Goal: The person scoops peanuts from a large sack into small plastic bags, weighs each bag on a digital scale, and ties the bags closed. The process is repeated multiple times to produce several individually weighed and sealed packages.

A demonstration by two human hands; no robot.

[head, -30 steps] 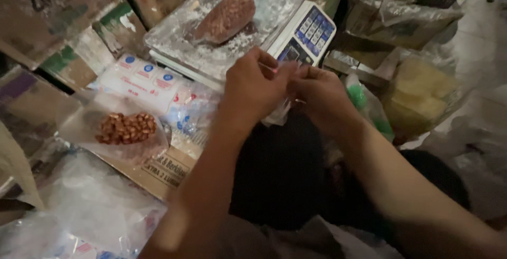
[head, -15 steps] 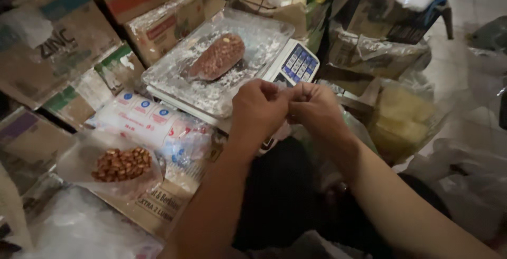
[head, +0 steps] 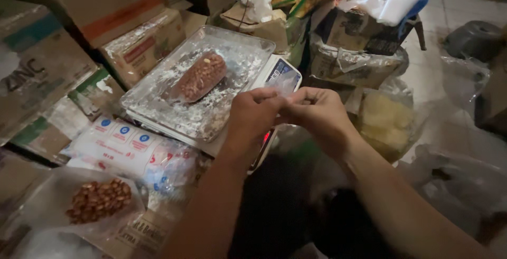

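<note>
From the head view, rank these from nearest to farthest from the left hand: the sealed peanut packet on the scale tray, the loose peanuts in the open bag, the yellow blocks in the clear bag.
1. Sealed peanut packet, on the scale tray, up and left of the left hand.
2. Yellow blocks, off to the right, beyond the right hand.
3. Loose peanuts, lower left corner, farthest.

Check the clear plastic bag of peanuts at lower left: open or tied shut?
Open. The clear plastic bag of peanuts lies slack with its film spread wide around the loose pile, no knot visible. Both hands work elsewhere.
</note>
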